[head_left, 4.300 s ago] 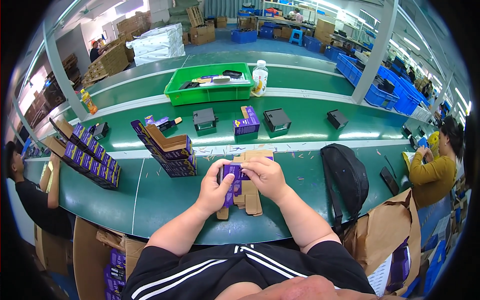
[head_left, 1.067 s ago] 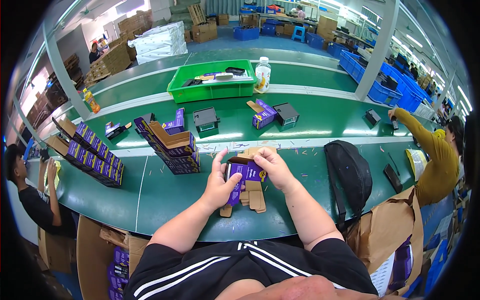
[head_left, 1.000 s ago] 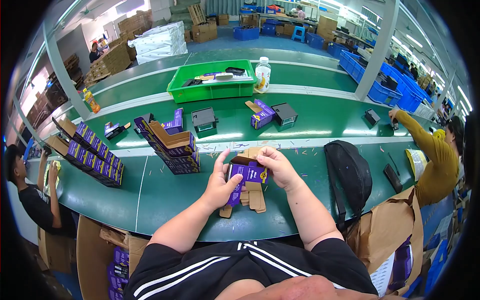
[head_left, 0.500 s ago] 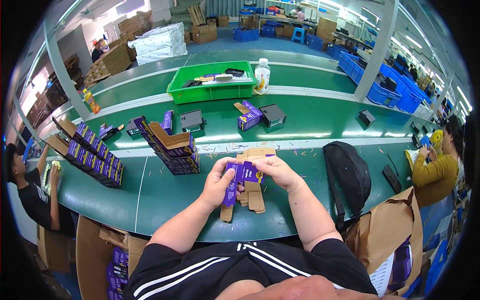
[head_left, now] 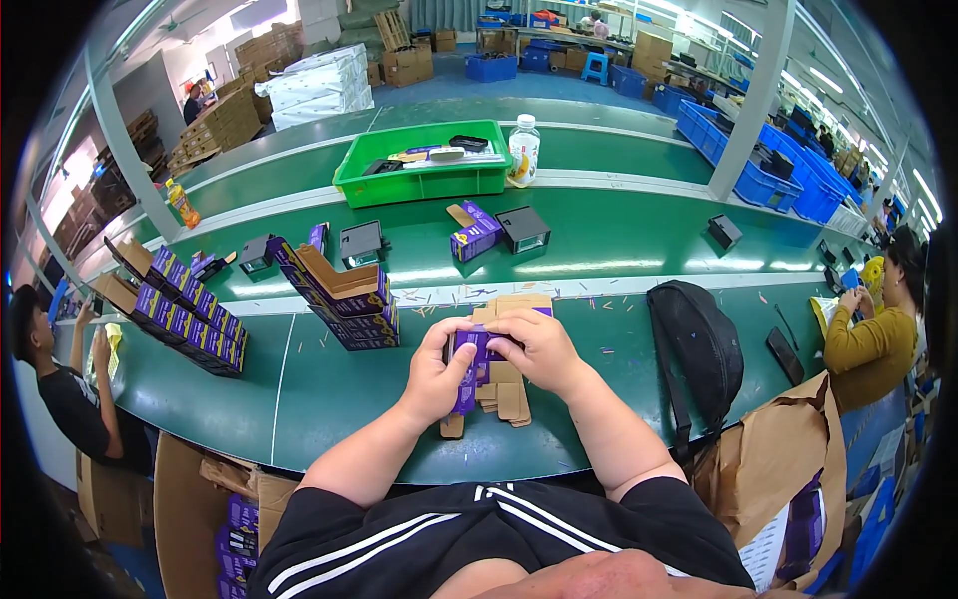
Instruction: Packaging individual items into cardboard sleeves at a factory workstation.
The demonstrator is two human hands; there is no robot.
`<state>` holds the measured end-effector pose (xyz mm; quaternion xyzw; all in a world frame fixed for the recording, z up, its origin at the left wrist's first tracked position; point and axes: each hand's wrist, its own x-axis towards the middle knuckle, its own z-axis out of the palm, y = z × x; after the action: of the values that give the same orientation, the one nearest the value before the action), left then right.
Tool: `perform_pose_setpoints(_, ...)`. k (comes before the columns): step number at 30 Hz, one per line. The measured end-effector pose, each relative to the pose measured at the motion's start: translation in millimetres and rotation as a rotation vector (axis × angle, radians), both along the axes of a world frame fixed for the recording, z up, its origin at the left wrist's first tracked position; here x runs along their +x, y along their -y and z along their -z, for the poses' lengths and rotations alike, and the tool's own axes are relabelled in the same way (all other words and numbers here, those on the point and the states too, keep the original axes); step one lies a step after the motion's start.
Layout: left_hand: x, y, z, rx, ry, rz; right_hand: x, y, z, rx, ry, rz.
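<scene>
Pinching a printed purple carton [head_left: 466,394], its wording unreadable, between left fingers [head_left: 460,360] and right fingers [head_left: 515,329], yellow-marked cartons [head_left: 371,330] stacked nearby

You hold a small purple printed carton [head_left: 481,347] over the worktop [head_left: 344,409], between its near and far edges and a little closer to the far one. Its narrow purple panel [head_left: 465,398] points toward the near edge. Your grip covers much of the far end, so whether that is closed cannot be told.
</scene>
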<state>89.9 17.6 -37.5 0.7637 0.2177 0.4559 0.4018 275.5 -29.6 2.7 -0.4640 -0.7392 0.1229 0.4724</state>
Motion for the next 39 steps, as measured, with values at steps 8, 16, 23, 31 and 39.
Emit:
perform_pose_setpoints(8, 1, 5, -4, -0.271, 0.098, 0.039, 3, -8, 18, -0.036, -0.203, 0.012)
perform_pose_setpoints(16, 0, 10, -13, -0.31, 0.092, 0.01, 1, -8, 18, -0.063, -0.281, -0.007)
perform_pose_setpoints(23, 2, 6, -25, 0.059, -0.038, 0.016, 21, -6, 3, -0.44, -0.309, -0.003)
perform_pose_setpoints(31, 21, 2, -16, -0.391, 0.264, 0.133, 66, -31, 32, -0.594, -0.764, -0.19)
perform_pose_setpoints(39, 19, 1, -15, -0.67, 0.314, 0.055, 189, -41, 69, -0.081, -1.727, 0.332)
